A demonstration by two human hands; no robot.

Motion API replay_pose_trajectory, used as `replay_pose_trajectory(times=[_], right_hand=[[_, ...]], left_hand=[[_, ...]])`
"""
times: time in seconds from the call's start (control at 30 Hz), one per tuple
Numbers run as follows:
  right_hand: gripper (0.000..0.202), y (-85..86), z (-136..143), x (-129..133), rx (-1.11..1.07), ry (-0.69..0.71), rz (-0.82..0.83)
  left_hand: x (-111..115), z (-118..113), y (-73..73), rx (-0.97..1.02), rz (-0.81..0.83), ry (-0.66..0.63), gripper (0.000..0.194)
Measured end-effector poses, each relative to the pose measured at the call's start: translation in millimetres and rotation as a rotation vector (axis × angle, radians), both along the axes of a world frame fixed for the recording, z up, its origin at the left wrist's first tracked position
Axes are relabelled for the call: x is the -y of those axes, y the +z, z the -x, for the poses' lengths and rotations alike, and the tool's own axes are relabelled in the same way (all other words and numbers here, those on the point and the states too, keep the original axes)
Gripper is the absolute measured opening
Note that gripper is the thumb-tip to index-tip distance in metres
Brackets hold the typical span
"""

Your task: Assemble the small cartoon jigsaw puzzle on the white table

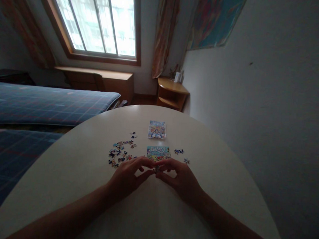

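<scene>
My left hand (130, 172) and my right hand (178, 174) meet over the near middle of the round table. Thumb and fingers of each are pinched on a small jigsaw puzzle piece (156, 170), mostly covered by the fingertips. Just beyond them lies a partly assembled or printed colourful puzzle picture (158, 151), its lower edge hidden by my fingers. Many loose puzzle pieces (119, 151) are scattered left of it. A few more pieces (178, 151) lie on its right. Farther back is a picture card or packet (157, 130) with similar artwork.
The pale round table (212, 163) fills the foreground. A bed with a blue plaid mattress (45, 103) stands to the left. Behind are a wooden desk (108, 74), a chair back and a corner shelf (173, 86). A white wall runs along the right.
</scene>
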State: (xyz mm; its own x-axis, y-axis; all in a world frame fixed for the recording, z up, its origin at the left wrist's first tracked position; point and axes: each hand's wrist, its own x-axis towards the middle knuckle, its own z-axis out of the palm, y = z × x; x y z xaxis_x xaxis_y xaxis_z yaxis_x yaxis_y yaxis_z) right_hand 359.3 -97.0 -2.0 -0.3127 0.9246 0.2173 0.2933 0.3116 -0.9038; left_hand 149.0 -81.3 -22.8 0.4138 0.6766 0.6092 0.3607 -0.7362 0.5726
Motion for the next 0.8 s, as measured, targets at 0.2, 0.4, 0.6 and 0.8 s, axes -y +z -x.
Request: replay_pose_trajectory(times=[0.2,0.4,0.6,0.8], right_hand=[[0.025,-0.9,-0.1,-0.1,0.015,0.009,-0.044],[0.025,-2.8,-1.7,-0.4,0.054,-0.01,-0.081],[0.026,-3.0,-1.9,0.8,0.063,-0.015,-0.099],[0.027,-4.2,-3.7,-1.0,0.111,-0.004,-0.143]], left_hand=[[0.5,0.8,1.1,-0.005,-0.029,0.025,0.01],[0.8,0.7,3.1,-0.012,-0.033,0.012,0.01],[0.5,0.4,3.6,-0.034,-0.083,0.012,0.009],[0.4,1.7,0.2,-0.07,-0.103,0.026,0.008]])
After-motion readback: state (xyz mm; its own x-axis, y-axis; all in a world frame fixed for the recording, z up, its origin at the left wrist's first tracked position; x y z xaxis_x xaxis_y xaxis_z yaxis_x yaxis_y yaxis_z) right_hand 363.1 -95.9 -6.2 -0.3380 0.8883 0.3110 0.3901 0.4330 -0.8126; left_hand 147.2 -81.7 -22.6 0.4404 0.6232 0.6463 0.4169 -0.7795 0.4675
